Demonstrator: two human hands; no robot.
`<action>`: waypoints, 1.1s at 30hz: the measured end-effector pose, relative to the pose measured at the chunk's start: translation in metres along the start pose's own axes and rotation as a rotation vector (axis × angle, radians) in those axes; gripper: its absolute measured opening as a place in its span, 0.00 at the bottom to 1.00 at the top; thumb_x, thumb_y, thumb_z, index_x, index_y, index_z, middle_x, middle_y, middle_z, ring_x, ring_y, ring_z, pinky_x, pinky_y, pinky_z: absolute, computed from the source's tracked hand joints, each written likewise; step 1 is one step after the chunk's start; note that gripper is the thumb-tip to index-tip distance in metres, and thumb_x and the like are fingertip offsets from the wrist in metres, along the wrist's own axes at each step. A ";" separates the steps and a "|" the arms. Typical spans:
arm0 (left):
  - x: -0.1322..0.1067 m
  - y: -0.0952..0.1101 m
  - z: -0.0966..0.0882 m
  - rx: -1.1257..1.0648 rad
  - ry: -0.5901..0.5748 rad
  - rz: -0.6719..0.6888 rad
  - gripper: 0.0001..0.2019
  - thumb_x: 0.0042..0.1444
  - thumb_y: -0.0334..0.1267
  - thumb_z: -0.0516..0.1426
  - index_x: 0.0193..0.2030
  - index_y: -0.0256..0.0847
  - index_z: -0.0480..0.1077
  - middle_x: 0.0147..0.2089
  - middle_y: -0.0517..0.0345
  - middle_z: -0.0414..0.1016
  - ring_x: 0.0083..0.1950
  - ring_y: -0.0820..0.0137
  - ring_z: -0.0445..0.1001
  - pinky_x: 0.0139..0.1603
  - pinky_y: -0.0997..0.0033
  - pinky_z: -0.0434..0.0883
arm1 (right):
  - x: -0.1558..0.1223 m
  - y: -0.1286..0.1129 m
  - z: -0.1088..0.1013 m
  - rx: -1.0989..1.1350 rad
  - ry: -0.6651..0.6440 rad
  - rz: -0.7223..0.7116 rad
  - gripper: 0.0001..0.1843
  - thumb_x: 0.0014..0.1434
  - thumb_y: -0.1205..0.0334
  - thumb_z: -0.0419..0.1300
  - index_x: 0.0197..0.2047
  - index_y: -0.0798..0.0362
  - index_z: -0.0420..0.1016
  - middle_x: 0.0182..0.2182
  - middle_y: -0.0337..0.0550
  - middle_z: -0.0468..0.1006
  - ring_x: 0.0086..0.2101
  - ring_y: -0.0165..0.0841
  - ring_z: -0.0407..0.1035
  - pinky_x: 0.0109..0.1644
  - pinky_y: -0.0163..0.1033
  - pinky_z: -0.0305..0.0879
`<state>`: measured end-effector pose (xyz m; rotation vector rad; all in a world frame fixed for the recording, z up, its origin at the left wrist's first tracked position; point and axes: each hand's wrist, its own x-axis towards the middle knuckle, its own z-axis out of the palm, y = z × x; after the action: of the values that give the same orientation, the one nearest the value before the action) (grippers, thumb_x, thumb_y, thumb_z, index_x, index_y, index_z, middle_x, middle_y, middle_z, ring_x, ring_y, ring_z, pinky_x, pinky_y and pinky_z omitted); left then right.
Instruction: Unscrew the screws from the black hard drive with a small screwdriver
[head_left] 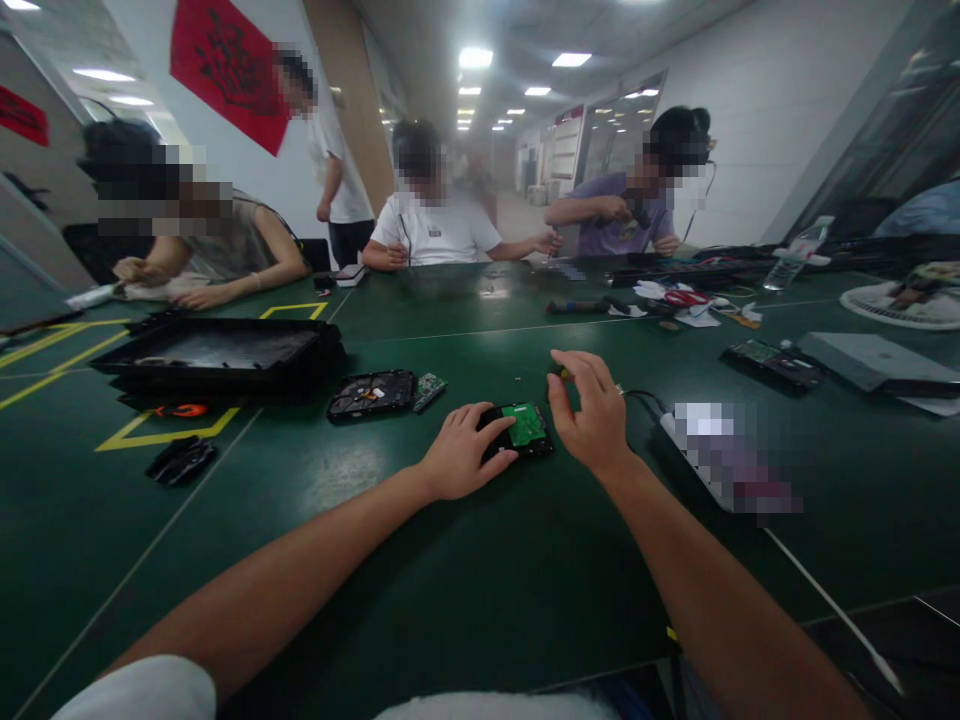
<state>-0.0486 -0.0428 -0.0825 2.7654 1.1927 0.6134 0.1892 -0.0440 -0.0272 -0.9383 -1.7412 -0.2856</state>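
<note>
In the head view, we count three drives: one green-boarded drive (531, 428) at centre under our left hand (463, 452), fingers spread; one opened drive (369, 396) left; one far-right drive (772, 365). Our right hand (592, 415) pinches a dark-and-yellow tool (559, 371). Green tabletop (450, 600) stretches nearward to its edge. We cannot read the red poster (225, 70).

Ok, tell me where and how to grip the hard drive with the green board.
Best pinch the hard drive by its near and far edges toward the right end, probably coming from above on the right: it lies flat, and the left hand covers its left end. Avoid the green board.
</note>
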 end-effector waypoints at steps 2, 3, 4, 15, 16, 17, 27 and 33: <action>0.000 0.000 0.000 0.006 -0.002 0.000 0.29 0.69 0.59 0.51 0.71 0.48 0.65 0.69 0.41 0.61 0.69 0.47 0.62 0.68 0.40 0.62 | 0.000 0.000 0.001 0.030 -0.021 -0.016 0.21 0.70 0.65 0.55 0.64 0.47 0.69 0.54 0.51 0.77 0.55 0.43 0.73 0.58 0.54 0.74; 0.000 0.000 0.000 0.008 -0.003 0.000 0.29 0.69 0.59 0.51 0.71 0.48 0.65 0.69 0.41 0.61 0.69 0.47 0.62 0.68 0.39 0.62 | 0.000 0.000 0.001 0.036 -0.026 -0.016 0.21 0.70 0.64 0.55 0.64 0.47 0.68 0.55 0.51 0.77 0.55 0.43 0.72 0.58 0.54 0.74; 0.000 0.000 0.000 0.009 -0.004 0.001 0.29 0.69 0.59 0.51 0.71 0.48 0.65 0.69 0.41 0.61 0.69 0.47 0.62 0.68 0.39 0.63 | -0.001 0.000 0.001 0.034 -0.025 -0.012 0.20 0.70 0.63 0.57 0.64 0.47 0.69 0.54 0.51 0.77 0.55 0.43 0.73 0.57 0.54 0.75; 0.000 -0.001 0.000 0.003 -0.003 0.003 0.29 0.69 0.59 0.51 0.72 0.50 0.64 0.70 0.42 0.61 0.69 0.47 0.62 0.68 0.40 0.63 | 0.000 -0.002 -0.001 0.054 -0.043 0.020 0.19 0.71 0.63 0.54 0.63 0.47 0.69 0.55 0.52 0.77 0.55 0.43 0.73 0.58 0.54 0.74; 0.000 -0.001 0.001 0.000 -0.002 0.003 0.29 0.69 0.59 0.51 0.72 0.50 0.64 0.70 0.42 0.61 0.69 0.47 0.62 0.68 0.39 0.63 | 0.000 -0.003 -0.001 0.061 -0.055 0.022 0.20 0.71 0.64 0.52 0.65 0.47 0.68 0.56 0.52 0.77 0.56 0.44 0.73 0.60 0.55 0.73; 0.000 -0.001 0.001 -0.002 -0.002 0.003 0.30 0.69 0.59 0.51 0.72 0.50 0.64 0.70 0.42 0.61 0.69 0.47 0.62 0.68 0.39 0.63 | 0.000 -0.003 -0.001 0.065 -0.059 0.023 0.20 0.71 0.63 0.53 0.65 0.46 0.67 0.57 0.52 0.77 0.56 0.44 0.73 0.60 0.56 0.73; 0.001 0.000 0.000 -0.009 -0.001 0.004 0.29 0.69 0.59 0.52 0.72 0.49 0.65 0.69 0.41 0.62 0.69 0.46 0.63 0.67 0.39 0.63 | -0.001 -0.001 0.001 0.039 -0.018 0.043 0.19 0.71 0.64 0.54 0.63 0.47 0.69 0.53 0.51 0.76 0.54 0.43 0.73 0.59 0.54 0.73; 0.001 -0.001 0.002 -0.010 0.006 0.005 0.29 0.69 0.58 0.53 0.71 0.49 0.65 0.69 0.41 0.62 0.69 0.46 0.63 0.67 0.38 0.64 | -0.002 -0.003 0.002 0.030 0.013 0.063 0.18 0.68 0.57 0.62 0.59 0.46 0.71 0.51 0.51 0.75 0.52 0.43 0.73 0.54 0.51 0.76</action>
<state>-0.0480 -0.0416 -0.0842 2.7617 1.1806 0.6271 0.1862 -0.0456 -0.0288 -0.9656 -1.6968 -0.2243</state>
